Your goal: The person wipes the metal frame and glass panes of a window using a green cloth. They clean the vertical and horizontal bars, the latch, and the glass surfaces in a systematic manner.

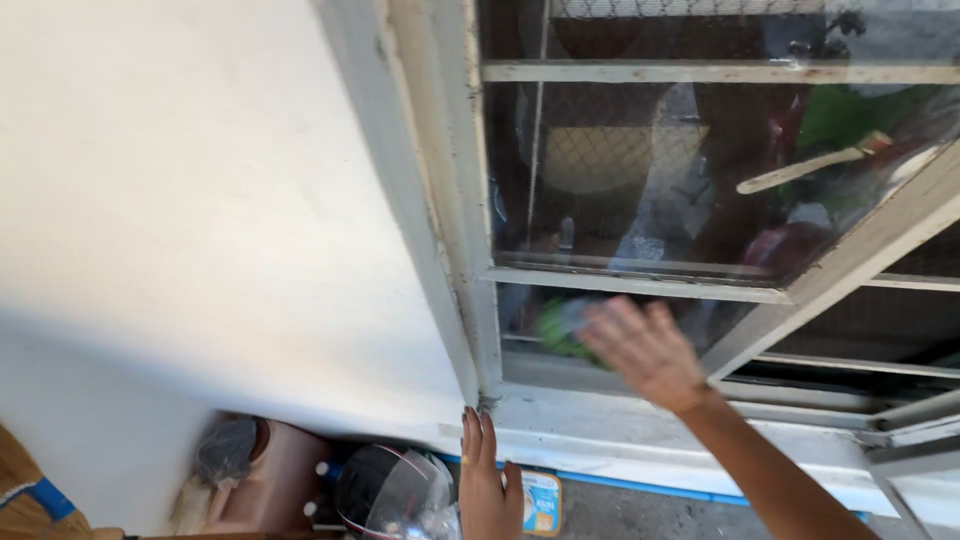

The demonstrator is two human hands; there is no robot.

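Two hands, right [645,350] blurred, seemingly spread against window glass [640,180]; left [487,480] flat-fingered at sill [620,440].

green cloth [556,328], blurred, pressed flat on the lower window pane [640,190].

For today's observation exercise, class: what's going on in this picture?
A person stands at a window with a worn white frame. The right hand, blurred, is raised flat against the lower pane, with something green seen at the glass by its fingers. The left hand rests its fingertips on the sill at the frame's corner. Below are a clear plastic cover and a brown container.
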